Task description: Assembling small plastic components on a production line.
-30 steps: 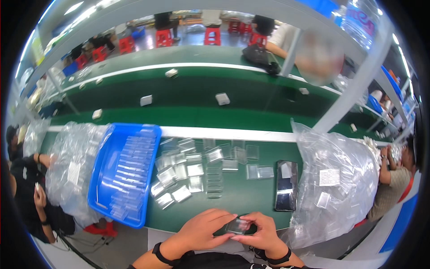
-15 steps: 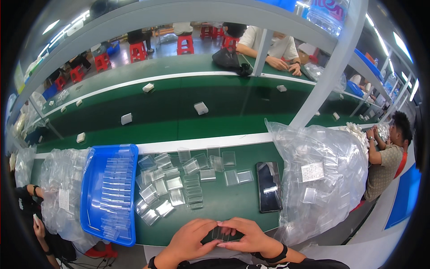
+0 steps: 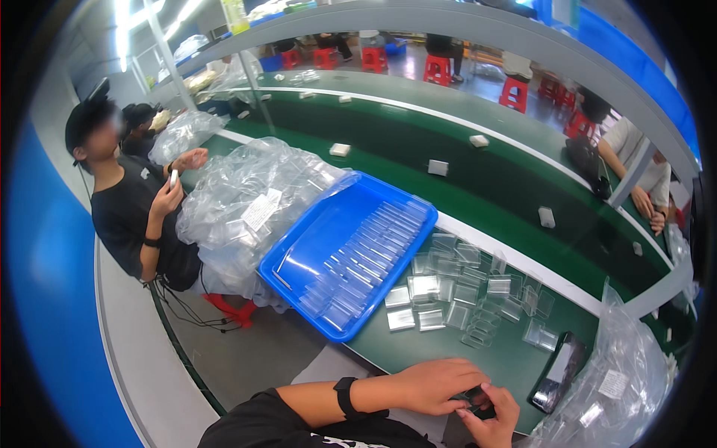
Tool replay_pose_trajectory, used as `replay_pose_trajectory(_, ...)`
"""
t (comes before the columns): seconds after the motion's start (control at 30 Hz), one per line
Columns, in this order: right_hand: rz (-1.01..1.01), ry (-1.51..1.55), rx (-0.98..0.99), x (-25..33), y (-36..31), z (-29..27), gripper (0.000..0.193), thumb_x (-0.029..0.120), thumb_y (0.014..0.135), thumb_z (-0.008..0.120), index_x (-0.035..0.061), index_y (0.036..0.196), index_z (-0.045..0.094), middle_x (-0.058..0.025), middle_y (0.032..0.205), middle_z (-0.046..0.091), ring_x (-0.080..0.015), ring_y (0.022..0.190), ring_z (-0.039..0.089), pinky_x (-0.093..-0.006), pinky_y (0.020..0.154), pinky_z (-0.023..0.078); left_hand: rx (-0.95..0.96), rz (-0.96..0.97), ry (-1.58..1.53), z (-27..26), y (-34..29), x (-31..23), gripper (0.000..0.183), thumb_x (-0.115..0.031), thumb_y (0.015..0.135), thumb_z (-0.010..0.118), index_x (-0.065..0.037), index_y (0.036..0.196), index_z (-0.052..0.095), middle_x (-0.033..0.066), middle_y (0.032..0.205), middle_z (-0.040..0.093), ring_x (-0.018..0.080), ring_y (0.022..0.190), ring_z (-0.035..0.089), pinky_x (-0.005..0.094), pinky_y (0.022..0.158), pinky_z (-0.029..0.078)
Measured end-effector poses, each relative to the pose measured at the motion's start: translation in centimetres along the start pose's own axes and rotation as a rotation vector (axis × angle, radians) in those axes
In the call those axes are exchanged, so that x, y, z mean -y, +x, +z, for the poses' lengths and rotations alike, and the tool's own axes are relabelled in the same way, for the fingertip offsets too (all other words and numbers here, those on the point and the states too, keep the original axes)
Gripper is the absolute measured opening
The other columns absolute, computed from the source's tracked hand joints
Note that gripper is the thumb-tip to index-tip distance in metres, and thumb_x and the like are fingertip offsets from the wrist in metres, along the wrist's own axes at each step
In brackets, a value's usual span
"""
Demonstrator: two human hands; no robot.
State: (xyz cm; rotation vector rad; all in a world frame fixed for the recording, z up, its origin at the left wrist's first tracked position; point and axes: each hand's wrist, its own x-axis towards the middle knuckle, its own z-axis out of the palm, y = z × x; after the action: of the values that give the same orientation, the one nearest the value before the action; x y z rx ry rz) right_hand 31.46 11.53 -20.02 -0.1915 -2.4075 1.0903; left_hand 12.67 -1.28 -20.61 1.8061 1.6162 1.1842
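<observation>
My left hand and my right hand meet over the near table edge. Their fingers and thumbs are curled together round a small clear plastic piece, mostly hidden by the fingers. Beyond them, many clear plastic pieces like flat cases lie in a loose spread on the green table. To their left sits a blue tray, with a long row of similar clear pieces stacked on edge inside. A dark phone lies right of my hands.
Large clear plastic bags stand left of the tray and at the right. A green conveyor carries scattered white boxy pieces behind a pale rail. A co-worker sits at the left holding a white piece; another person sits across the belt.
My view has swung left, so the tray and table appear farther right and the left co-worker shows more fully. My hands remain together at the table edge, round the clear piece.
</observation>
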Motion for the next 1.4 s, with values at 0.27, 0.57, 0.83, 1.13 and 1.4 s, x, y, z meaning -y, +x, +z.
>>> replay_pose_trajectory(0.27, 0.162, 0.076, -0.125, -0.6, -1.0, 1.4, 0.057, 0.008, 0.078, 0.090, 0.0020, 0.128, 0.063, -0.0078, 0.099, 0.068, -0.0150, 0.081, 0.063, -0.0281, 0.072, 0.053, 0.000, 0.024, 0.014, 0.5, -0.5, 0.5, 0.056, -0.021, 0.085, 0.073, -0.004, 0.135, 0.054, 0.0147, 0.125, 0.062, 0.0353, 0.120, 0.057, 0.0449, 0.102, 0.048)
replay_pose_trajectory(0.57, 0.143, -0.048, -0.452, -0.2, -1.5, 2.1, 0.051, 0.012, 0.082, 0.087, 0.0012, 0.125, 0.062, -0.0159, 0.121, 0.052, -0.0278, 0.097, 0.059, -0.0365, 0.077, 0.052, 0.040, -0.055, 0.045, 0.4, -0.2, 0.2, 0.059, -0.026, 0.093, 0.067, -0.006, 0.146, 0.049, 0.0144, 0.142, 0.054, 0.0355, 0.129, 0.055, 0.0445, 0.107, 0.047)
replay_pose_trajectory(0.83, 0.125, -0.266, -0.369, 0.2, -0.2, 2.6, 0.048, 0.020, 0.082, 0.087, 0.0003, 0.120, 0.064, -0.0234, 0.117, 0.065, -0.0425, 0.103, 0.063, -0.0491, 0.089, 0.051, -0.045, -0.008, -0.094, 0.4, -0.2, -0.1, 0.052, -0.012, 0.089, 0.067, -0.005, 0.139, 0.051, 0.0130, 0.139, 0.053, 0.0346, 0.127, 0.055, 0.0430, 0.105, 0.048)
replay_pose_trajectory(1.13, -0.010, -0.344, -0.321, -0.4, -0.8, 3.2, 0.058, 0.024, 0.083, 0.086, -0.0012, 0.130, 0.062, -0.0244, 0.120, 0.068, -0.0432, 0.107, 0.066, -0.0475, 0.095, 0.052, 0.014, -0.041, -0.065, 0.2, -0.3, 0.0, 0.063, -0.006, 0.085, 0.067, -0.006, 0.145, 0.047, 0.0131, 0.147, 0.050, 0.0353, 0.131, 0.054, 0.0436, 0.107, 0.047)
replay_pose_trajectory(1.4, 0.042, -0.392, -0.241, 0.4, -0.6, 3.0, 0.055, 0.022, 0.091, 0.078, -0.0024, 0.137, 0.058, -0.0265, 0.126, 0.066, -0.0446, 0.111, 0.065, -0.0473, 0.096, 0.052, -0.031, -0.022, -0.041, -0.1, 0.4, -0.4, 0.066, -0.007, 0.086, 0.066, -0.007, 0.148, 0.044, 0.0141, 0.150, 0.049, 0.0353, 0.134, 0.053, 0.0437, 0.109, 0.046)
